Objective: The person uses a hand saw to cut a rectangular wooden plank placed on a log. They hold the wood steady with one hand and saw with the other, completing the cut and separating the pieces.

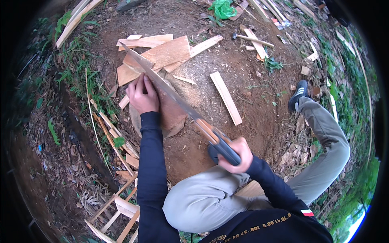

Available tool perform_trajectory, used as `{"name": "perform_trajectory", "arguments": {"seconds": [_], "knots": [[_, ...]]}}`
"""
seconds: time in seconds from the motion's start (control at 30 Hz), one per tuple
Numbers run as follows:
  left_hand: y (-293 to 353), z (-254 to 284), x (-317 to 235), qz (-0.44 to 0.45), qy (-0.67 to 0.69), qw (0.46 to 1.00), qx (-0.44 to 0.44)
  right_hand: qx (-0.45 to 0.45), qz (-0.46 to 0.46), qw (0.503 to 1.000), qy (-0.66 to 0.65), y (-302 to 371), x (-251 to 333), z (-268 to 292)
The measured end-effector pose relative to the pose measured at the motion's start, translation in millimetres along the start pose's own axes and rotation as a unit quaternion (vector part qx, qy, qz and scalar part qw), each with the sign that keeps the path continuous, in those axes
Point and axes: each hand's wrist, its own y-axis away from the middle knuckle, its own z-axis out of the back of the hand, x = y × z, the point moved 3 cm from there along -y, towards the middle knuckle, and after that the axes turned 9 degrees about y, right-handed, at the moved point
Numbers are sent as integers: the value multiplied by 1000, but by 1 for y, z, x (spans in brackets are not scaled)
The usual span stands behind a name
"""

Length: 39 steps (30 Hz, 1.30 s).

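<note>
My right hand [238, 156] is wrapped around the handle of a hand saw [174, 96], which has a dark grip with orange-brown panels. Its long blade runs up and left, over a reddish-brown wooden board [172, 110] on a round stump [135, 120]. Close beside the blade, my left hand [142, 95] has its fingers bent and pressed together at the board's edge; the exact contact is partly hidden. Beyond the blade lie a wide pale plank [172, 52] and several smaller cut pieces, one passing under the saw's far end.
Sawdust covers the soil right of the stump, where a loose slat [225, 98] lies. Farther off are a hammer [255, 40] across wood scraps and a green plastic bag [222, 9]. A wooden frame [115, 216] and strips lie at lower left. My bent knee [188, 198] is near the saw handle.
</note>
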Motion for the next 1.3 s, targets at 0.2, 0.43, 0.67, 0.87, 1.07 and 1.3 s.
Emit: {"name": "perform_trajectory", "arguments": {"seconds": [0.2,0.43,0.67,0.87,1.07,1.3], "knots": [[1,-6,4,6,14,1000,-8,-14,-14,1000,-5,-22,-19,-14],[1,-3,6,-2,23,1000,-19,11,-49,999,-10,-6,-7,-2],[-1,-3,5,-14,27,999,-34,-19,-47,998,-24,12,0,8],[1,-4,11,3,33,998,-50,-19,-85,996,-10,-20,-9,11],[1,-8,10,4,53,997,-47,-20,-110,992,-62,-3,-5,6],[5,-3,4,37,74,996,-37,-115,-73,988,73,7,-4,27]]}}
